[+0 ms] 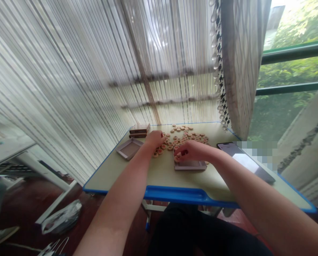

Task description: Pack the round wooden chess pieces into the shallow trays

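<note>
Wooden discs (187, 137), pale and round, lie scattered across the far half of a cream table (159, 174) with a blue edge. Two bare forearms reach in from the bottom of the view.

The left hand (155, 138) rests palm down on the left edge of the scatter. Its fingers are curled over the discs, and it is not possible to tell whether they grip one. The right hand (188, 151) sits just beside it, nearer the viewer. Its fingers are bent in close around a red-marked disc (184, 153) at the far edge of a shallow brown tray (192, 165), which lies flat on the table under that hand.

A second brown tray (129, 148) lies to the left, apart from the discs. Behind it is a small stack of flat boxes (139, 130). A phone (245, 160) lies face up on the right of the table. Striped sheer curtains (94, 78) hang behind the table, and green leaves show through a window (289, 89) on the right.
</note>
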A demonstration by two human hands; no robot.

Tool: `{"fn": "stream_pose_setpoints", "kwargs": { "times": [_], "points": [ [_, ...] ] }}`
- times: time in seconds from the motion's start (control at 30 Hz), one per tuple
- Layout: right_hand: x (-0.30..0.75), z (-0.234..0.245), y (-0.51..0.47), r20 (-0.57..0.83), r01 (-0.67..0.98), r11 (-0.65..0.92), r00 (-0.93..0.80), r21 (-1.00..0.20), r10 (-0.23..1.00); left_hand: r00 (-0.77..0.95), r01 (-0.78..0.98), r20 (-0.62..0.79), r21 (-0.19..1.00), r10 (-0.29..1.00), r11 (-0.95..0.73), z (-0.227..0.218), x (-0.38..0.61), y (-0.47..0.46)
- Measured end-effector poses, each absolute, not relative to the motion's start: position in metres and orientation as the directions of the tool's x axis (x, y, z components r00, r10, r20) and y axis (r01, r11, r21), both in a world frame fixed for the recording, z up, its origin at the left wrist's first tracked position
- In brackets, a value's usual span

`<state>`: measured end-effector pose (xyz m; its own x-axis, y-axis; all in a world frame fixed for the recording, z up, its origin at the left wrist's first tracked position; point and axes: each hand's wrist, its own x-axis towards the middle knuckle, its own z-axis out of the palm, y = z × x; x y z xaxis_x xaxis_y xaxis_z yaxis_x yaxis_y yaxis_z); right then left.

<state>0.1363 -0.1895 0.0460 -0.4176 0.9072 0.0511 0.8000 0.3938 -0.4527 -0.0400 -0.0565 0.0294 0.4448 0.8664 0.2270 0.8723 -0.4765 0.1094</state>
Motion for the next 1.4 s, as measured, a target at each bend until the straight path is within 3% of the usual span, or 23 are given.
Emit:
{"fn": "stream_pose_setpoints", "kwargs": {
  "times": [0.33, 0.5, 0.87, 1.4],
  "points": [
    [0.125, 0.04, -0.192, 0.098, 0.84, 0.439, -0.432, -0.319, 0.897, 0.443, 0.872, 0.237, 0.111, 0.865, -0.477, 0.03, -0.04, -0.055],
    [0.123, 0.041, -0.194, 0.045, 0.867, 0.426, -0.43, -0.26, 0.902, 0.43, 0.878, 0.221, 0.126, 0.875, -0.463, 0.028, -0.041, -0.054],
    [0.138, 0.047, -0.191, -0.033, 0.889, 0.356, -0.381, -0.289, 0.924, 0.445, 0.877, 0.202, 0.096, 0.872, -0.47, 0.024, -0.04, -0.051],
    [0.131, 0.04, -0.187, 0.027, 0.887, 0.386, -0.393, -0.255, 0.919, 0.446, 0.881, 0.194, 0.081, 0.874, -0.467, 0.022, -0.04, -0.051]
  ]
}}
